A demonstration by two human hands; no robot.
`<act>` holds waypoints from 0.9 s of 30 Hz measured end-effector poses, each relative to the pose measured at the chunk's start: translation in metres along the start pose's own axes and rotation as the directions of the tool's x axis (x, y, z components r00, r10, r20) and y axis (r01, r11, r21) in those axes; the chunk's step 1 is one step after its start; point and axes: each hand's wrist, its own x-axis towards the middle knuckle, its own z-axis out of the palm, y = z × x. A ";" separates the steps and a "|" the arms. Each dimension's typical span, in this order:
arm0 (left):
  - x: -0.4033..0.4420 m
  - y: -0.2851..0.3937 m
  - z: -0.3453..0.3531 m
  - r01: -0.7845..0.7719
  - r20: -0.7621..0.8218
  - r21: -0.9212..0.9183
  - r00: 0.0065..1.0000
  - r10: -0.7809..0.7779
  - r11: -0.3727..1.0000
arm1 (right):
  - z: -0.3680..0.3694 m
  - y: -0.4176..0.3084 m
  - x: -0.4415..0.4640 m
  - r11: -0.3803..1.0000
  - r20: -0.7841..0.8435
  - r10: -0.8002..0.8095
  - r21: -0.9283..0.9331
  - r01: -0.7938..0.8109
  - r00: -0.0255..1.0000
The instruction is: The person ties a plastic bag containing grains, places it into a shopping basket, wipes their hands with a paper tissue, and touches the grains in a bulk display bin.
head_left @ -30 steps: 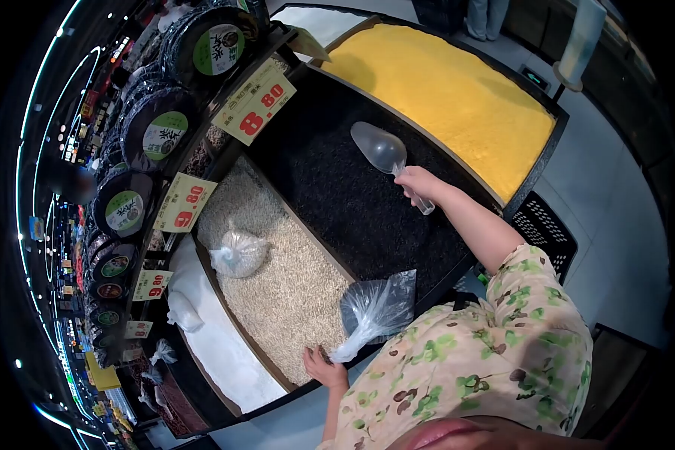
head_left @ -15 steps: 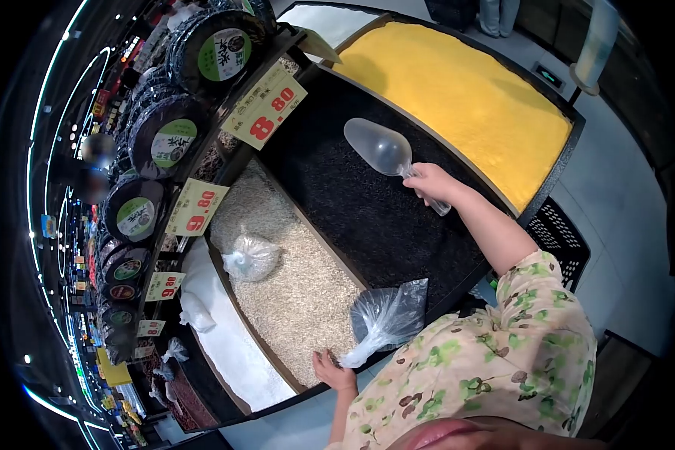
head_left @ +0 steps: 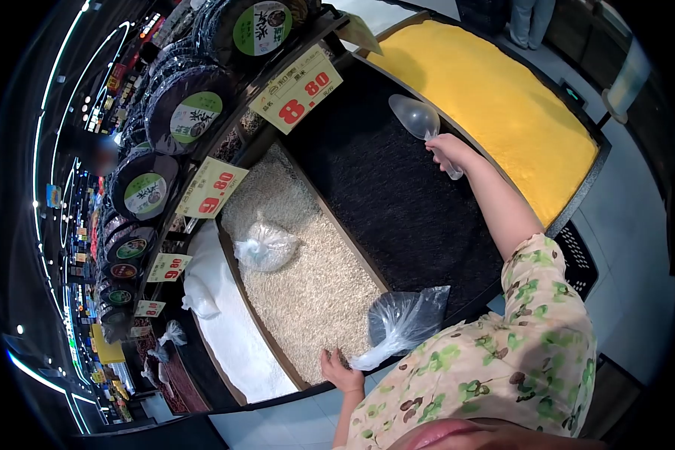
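Note:
My right hand [head_left: 450, 150] is closed round the handle of a clear plastic scoop [head_left: 415, 117], held over the far part of the bin of black grain [head_left: 397, 180], near the divider to the yellow grain. My left hand [head_left: 340, 369] has its fingers apart at the near edge of the pale grain bin [head_left: 307, 307]. Right beside it is the twisted neck of a clear plastic bag [head_left: 401, 319] with dark contents, lying across the divider's near end. A second knotted bag [head_left: 266, 246] rests on the pale grain.
A bin of yellow grain [head_left: 480, 105] is at the far right, and a white bin [head_left: 255, 345] at the left. Price signs [head_left: 296, 88] and round dark wrapped packages [head_left: 191, 112] line the rack. Another person's legs [head_left: 531, 21] show at the top right.
The view has shifted, so the bins sit further right. My right hand has moved the scoop towards the divider by the yellow grain. My left hand stays beside the bag's neck.

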 end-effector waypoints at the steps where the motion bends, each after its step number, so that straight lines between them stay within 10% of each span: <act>1: -0.001 -0.001 0.001 -0.005 -0.007 -0.002 1.000 0.005 1.000 | 0.001 -0.003 0.001 0.999 0.019 0.021 0.030 -0.021 1.000; 27: -0.003 0.003 -0.008 -0.010 -0.025 -0.036 1.000 0.009 0.999 | 0.047 -0.039 -0.036 0.979 0.124 -0.134 -0.135 0.150 0.983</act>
